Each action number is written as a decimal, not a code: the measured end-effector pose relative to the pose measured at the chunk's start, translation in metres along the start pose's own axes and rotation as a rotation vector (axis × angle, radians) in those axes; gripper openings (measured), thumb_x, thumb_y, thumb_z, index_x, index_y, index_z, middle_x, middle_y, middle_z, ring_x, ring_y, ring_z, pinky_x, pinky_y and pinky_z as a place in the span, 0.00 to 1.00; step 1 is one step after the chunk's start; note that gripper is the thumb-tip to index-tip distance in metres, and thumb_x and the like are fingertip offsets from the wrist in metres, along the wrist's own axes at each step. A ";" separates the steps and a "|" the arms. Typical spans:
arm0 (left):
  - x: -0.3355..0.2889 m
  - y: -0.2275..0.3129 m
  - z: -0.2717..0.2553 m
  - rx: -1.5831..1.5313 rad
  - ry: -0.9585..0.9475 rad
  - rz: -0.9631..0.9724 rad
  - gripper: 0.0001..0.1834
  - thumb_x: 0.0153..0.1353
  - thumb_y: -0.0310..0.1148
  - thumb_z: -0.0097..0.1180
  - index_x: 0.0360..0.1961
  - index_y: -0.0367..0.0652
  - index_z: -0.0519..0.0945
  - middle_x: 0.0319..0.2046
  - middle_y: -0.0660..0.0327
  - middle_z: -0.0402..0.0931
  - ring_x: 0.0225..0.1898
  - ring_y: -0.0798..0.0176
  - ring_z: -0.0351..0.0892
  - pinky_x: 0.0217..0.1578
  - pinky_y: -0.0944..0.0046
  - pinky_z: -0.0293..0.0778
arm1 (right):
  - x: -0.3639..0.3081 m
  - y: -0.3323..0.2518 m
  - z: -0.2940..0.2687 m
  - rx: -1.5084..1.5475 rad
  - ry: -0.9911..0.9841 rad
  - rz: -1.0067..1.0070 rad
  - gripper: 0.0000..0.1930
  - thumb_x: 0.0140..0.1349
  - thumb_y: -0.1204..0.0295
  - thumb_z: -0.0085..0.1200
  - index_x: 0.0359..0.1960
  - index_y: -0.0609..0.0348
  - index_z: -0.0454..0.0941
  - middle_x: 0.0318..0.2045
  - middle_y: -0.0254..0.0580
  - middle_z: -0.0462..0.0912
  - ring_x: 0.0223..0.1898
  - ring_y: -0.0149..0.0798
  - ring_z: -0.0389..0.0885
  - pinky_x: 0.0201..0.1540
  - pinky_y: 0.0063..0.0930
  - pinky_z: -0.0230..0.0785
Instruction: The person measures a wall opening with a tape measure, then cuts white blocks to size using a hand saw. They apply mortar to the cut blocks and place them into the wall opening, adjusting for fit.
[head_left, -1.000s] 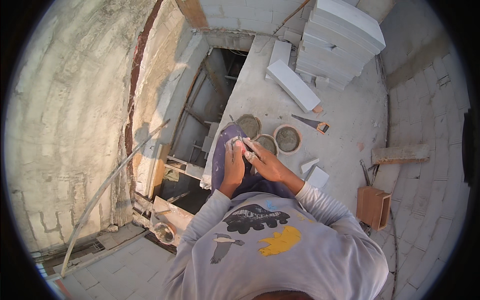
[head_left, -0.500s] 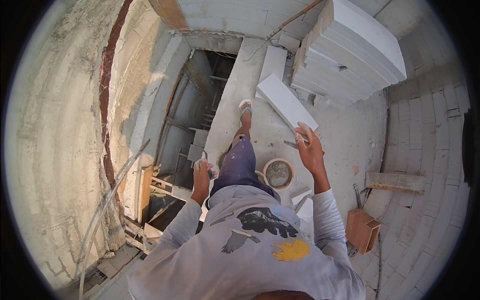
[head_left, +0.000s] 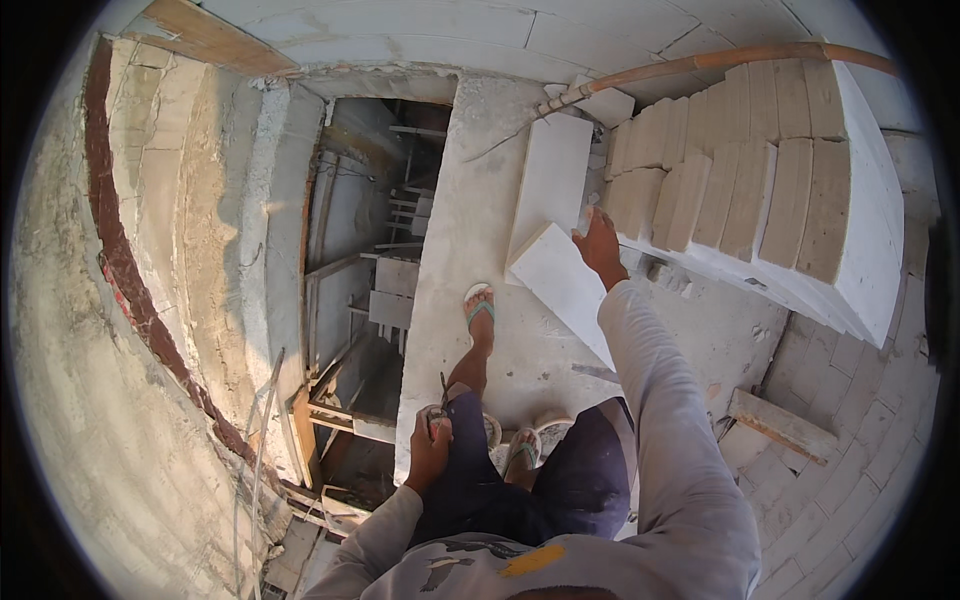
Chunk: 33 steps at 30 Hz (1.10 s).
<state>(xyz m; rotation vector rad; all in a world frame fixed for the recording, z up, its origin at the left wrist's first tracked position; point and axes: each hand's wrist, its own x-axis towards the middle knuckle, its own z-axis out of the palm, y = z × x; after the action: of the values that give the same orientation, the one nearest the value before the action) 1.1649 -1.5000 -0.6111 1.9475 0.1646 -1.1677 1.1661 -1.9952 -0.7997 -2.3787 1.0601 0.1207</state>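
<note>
My left hand (head_left: 430,447) is closed by my left thigh, around a thin dark stick-like thing (head_left: 443,388) whose upper end sticks up. What kind of thing it is, I cannot make out. My right hand (head_left: 602,247) is stretched forward with its fingers extended and holds nothing visible. It is over the right edge of a tilted white block (head_left: 565,290), beside a stack of blocks (head_left: 745,185). Whether it touches either one, I cannot tell. Another white block (head_left: 553,165) lies flat beyond, partly under the tilted one.
A deep opening with stairs (head_left: 400,290) drops away along the left side of the concrete floor (head_left: 440,330). A long wooden pole (head_left: 700,65) crosses behind the stack. At right lies a short wooden plank (head_left: 783,425). Buckets are partly hidden behind my legs.
My right hand has moved forward, toward the block stack. My body leans forward, and the view has shifted closer to the stack. My left hand keeps its grip on the thin thing.
</note>
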 end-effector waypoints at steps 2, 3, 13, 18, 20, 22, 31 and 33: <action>0.031 -0.002 0.009 0.090 0.064 0.069 0.20 0.73 0.41 0.55 0.56 0.37 0.73 0.35 0.57 0.80 0.34 0.66 0.82 0.37 0.63 0.78 | 0.079 0.017 0.014 -0.057 0.020 0.030 0.37 0.59 0.67 0.70 0.68 0.64 0.65 0.65 0.61 0.72 0.68 0.61 0.70 0.71 0.49 0.66; 0.044 -0.005 0.012 0.110 0.083 0.101 0.20 0.73 0.41 0.55 0.56 0.37 0.72 0.35 0.57 0.80 0.33 0.66 0.81 0.36 0.63 0.78 | 0.113 0.017 0.015 -0.085 0.023 0.055 0.38 0.59 0.67 0.71 0.68 0.64 0.64 0.65 0.62 0.71 0.69 0.61 0.69 0.71 0.48 0.66; 0.149 0.042 0.037 -0.075 0.416 0.158 0.33 0.71 0.57 0.50 0.58 0.35 0.71 0.39 0.53 0.77 0.32 0.65 0.77 0.35 0.63 0.74 | 0.418 0.132 0.059 -0.793 -0.003 -0.068 0.24 0.58 0.59 0.70 0.49 0.64 0.82 0.61 0.55 0.77 0.64 0.55 0.75 0.66 0.45 0.71; 0.183 0.022 0.041 0.015 0.567 0.269 0.37 0.70 0.63 0.44 0.58 0.37 0.70 0.37 0.54 0.76 0.29 0.64 0.76 0.32 0.64 0.72 | 0.465 0.188 0.063 -0.871 0.063 -0.074 0.20 0.56 0.57 0.70 0.42 0.60 0.86 0.57 0.50 0.79 0.61 0.54 0.76 0.66 0.47 0.70; 0.189 0.015 0.042 -0.003 0.601 0.296 0.38 0.70 0.64 0.45 0.59 0.37 0.70 0.37 0.55 0.76 0.29 0.64 0.76 0.33 0.64 0.72 | 0.468 0.188 0.064 -0.858 0.095 -0.087 0.21 0.54 0.58 0.72 0.44 0.59 0.85 0.58 0.51 0.78 0.61 0.54 0.75 0.65 0.47 0.70; 0.195 0.017 0.044 -0.036 0.620 0.293 0.39 0.68 0.66 0.47 0.59 0.38 0.70 0.38 0.55 0.76 0.29 0.65 0.76 0.33 0.64 0.72 | 0.457 0.179 0.066 -0.819 0.125 -0.101 0.26 0.51 0.61 0.74 0.49 0.58 0.82 0.59 0.51 0.76 0.62 0.54 0.73 0.65 0.47 0.69; 0.191 0.042 0.046 -0.004 0.356 0.386 0.31 0.71 0.53 0.51 0.59 0.34 0.71 0.39 0.55 0.77 0.31 0.67 0.75 0.33 0.66 0.72 | 0.289 0.112 0.111 -0.447 0.579 -0.118 0.35 0.48 0.72 0.75 0.59 0.56 0.72 0.61 0.51 0.71 0.64 0.55 0.68 0.68 0.53 0.59; 0.181 0.045 0.044 -0.030 0.276 0.341 0.28 0.72 0.49 0.51 0.60 0.34 0.71 0.39 0.56 0.77 0.31 0.68 0.75 0.33 0.67 0.71 | 0.239 0.094 0.115 -0.392 0.604 -0.108 0.36 0.48 0.73 0.74 0.61 0.56 0.70 0.63 0.50 0.69 0.66 0.54 0.67 0.70 0.53 0.57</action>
<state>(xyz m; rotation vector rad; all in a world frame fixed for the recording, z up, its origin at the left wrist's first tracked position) 1.2588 -1.6127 -0.7347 2.0074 -0.0067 -0.6711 1.2788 -2.1489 -1.0070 -2.9149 1.2518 -0.5038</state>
